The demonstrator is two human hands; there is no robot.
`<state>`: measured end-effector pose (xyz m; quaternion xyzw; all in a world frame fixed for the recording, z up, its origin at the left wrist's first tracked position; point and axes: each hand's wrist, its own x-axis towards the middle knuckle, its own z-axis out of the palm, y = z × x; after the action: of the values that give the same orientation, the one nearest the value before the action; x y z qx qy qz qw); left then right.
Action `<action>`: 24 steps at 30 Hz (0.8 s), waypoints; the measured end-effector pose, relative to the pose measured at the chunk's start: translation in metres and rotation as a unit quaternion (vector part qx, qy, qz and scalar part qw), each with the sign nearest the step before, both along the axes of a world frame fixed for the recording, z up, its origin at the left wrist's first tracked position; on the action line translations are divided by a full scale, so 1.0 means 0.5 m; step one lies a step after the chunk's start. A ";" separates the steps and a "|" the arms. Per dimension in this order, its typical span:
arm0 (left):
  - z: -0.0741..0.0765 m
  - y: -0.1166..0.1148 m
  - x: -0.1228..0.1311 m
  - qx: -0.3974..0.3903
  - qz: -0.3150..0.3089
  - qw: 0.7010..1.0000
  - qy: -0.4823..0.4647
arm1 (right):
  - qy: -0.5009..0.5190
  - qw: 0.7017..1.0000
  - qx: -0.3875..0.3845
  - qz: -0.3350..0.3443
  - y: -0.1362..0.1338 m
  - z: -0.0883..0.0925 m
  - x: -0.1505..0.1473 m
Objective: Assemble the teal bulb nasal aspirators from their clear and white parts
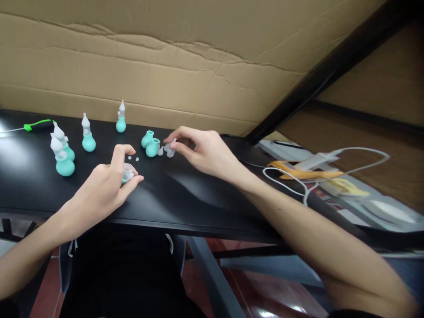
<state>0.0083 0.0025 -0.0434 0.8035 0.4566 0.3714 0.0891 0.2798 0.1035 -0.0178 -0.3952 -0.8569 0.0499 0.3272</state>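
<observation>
Head view: we noted the left hand (106, 187) curled closed around a small teal bulb (127, 173) topped with a clear collar. It was held low over the front of the black table (185, 198), mostly hidden behind thumb and forefinger. The right hand (205, 152) pinched a clear tip (171, 149) between thumb and fingertips, down at the tabletop just beside two bare teal bulbs (153, 148) and a few tiny clear discs (133, 158). Four assembled bulbs (88, 134) with white tips stood apart to the left, with a green-handled tool (38, 125) lying beyond them near the cardboard wall (198, 57).
</observation>
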 end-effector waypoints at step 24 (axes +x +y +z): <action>0.008 0.003 -0.002 -0.060 0.058 0.993 0.078 | -0.058 0.991 0.096 0.075 -0.049 -0.025 -0.040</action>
<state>0.0074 0.0041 -0.0394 0.7952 0.5295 0.2844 0.0796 0.2597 0.0791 -0.0304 -0.2990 -0.9023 -0.0311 0.3091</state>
